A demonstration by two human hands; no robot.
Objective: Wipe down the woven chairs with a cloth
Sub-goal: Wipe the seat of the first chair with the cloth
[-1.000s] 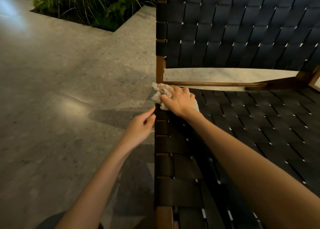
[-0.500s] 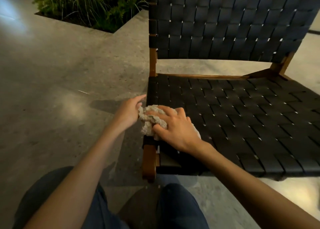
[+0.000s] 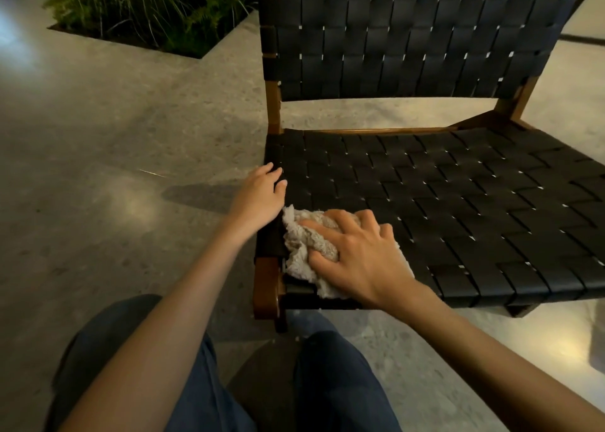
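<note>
In the stone floor [image 3: 98,130], a sunken planter [image 3: 200,56] is holding ferns [image 3: 154,6] beside the woven chair [image 3: 458,202]. R hand [image 3: 363,258], fingers spread & bent, is gripping the cloth [image 3: 306,238] on the seat's near-left corner. L hand [image 3: 258,196] is resting loose fingers on the seat edge.

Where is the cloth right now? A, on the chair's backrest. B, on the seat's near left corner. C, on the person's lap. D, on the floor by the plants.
B: the right hand holds the cloth on the woven seat at its near left corner, beside the left hand.
</note>
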